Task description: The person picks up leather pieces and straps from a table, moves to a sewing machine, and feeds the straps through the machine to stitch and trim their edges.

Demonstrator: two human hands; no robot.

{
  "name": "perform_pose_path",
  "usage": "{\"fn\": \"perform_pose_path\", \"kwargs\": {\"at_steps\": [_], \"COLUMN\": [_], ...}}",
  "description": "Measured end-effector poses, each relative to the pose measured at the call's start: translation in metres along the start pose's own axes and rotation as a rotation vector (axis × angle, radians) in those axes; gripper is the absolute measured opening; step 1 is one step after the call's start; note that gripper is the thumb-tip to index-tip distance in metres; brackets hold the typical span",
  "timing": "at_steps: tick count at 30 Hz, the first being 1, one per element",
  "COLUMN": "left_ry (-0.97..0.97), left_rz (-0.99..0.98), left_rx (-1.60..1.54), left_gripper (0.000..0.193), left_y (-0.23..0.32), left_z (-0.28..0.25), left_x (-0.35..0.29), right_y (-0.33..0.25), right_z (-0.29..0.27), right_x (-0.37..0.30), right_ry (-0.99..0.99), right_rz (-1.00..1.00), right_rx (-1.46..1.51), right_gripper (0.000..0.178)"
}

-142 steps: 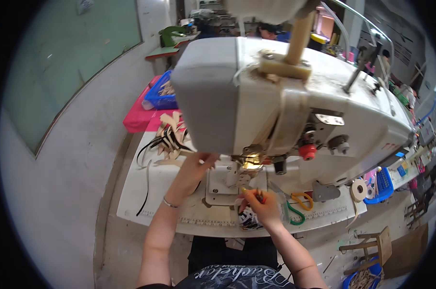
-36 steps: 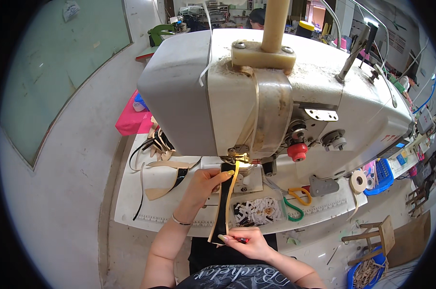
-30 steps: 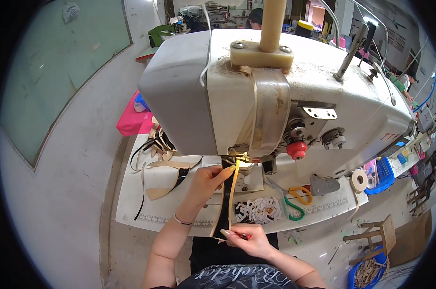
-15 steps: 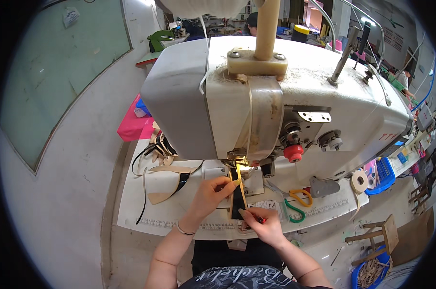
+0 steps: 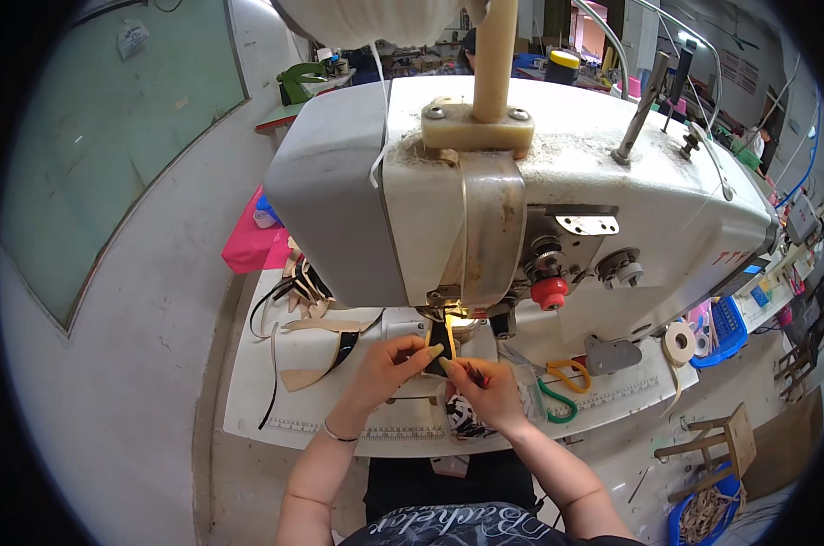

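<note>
Under the lit needle area of a white sewing machine (image 5: 339,191) lies a black strip with beige edges (image 5: 440,337). My left hand (image 5: 386,371) pinches the strip's left side, thumb on top, just in front of the needle. On the strip's near end, the thumb and fingers of my right hand (image 5: 487,393) close from the right. A small red item (image 5: 485,376) shows within the right hand; its kind is hidden. Both thumbs nearly meet over the strip. Below the right hand sits a clear box (image 5: 471,426) of small black and white pieces.
Beige and black pieces (image 5: 316,350) lie on the table at left. Scissors with green and orange handles (image 5: 557,400) rest right of my hand, near a tape roll (image 5: 678,343). A ruler strip (image 5: 357,429) runs along the front edge. A wooden stool (image 5: 735,437) stands at right.
My right hand has moved up and left along the strip, closer to the left hand and needle. Less of the strip shows toward me, and the box of pieces is more exposed.
</note>
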State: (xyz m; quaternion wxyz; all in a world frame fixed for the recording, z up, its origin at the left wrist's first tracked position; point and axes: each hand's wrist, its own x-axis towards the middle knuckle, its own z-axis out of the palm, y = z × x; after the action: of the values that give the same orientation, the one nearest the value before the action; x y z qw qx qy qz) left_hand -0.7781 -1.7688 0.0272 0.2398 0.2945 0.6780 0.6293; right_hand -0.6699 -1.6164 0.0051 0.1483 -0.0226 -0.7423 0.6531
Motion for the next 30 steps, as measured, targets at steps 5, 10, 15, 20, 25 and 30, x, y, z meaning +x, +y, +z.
{"fn": "perform_pose_path", "kwargs": {"at_steps": [5,10,15,20,25,30], "left_ry": [0.015,-0.060,-0.007,0.052,0.222,0.665], "left_rz": [0.010,0.010,0.021,0.018,0.021,0.037], "left_rx": [0.026,0.131,0.090,0.073,0.017,1.114], "left_gripper": [0.019,0.022,0.020,0.018,0.020,0.032], "left_y": [-0.010,-0.005,-0.009,-0.010,-0.021,-0.109], "left_z": [-0.012,-0.025,-0.027,-0.031,-0.048,-0.113], "left_x": [0.009,0.023,0.041,0.052,0.039,-0.001], "right_y": [0.003,0.005,0.013,0.013,0.019,0.007], "right_z": [0.002,0.005,0.001,0.004,0.001,0.003], "right_x": [0.012,0.025,0.027,0.019,0.004,-0.014], "right_ry": [0.015,0.040,0.019,0.009,-0.034,-0.046], "right_rz": [-0.012,-0.031,-0.038,-0.010,0.047,0.085], "right_rx": [-0.031,0.041,-0.022,0.059,0.034,0.030], "right_gripper": [0.022,0.024,0.028,0.028,0.029,0.030]}}
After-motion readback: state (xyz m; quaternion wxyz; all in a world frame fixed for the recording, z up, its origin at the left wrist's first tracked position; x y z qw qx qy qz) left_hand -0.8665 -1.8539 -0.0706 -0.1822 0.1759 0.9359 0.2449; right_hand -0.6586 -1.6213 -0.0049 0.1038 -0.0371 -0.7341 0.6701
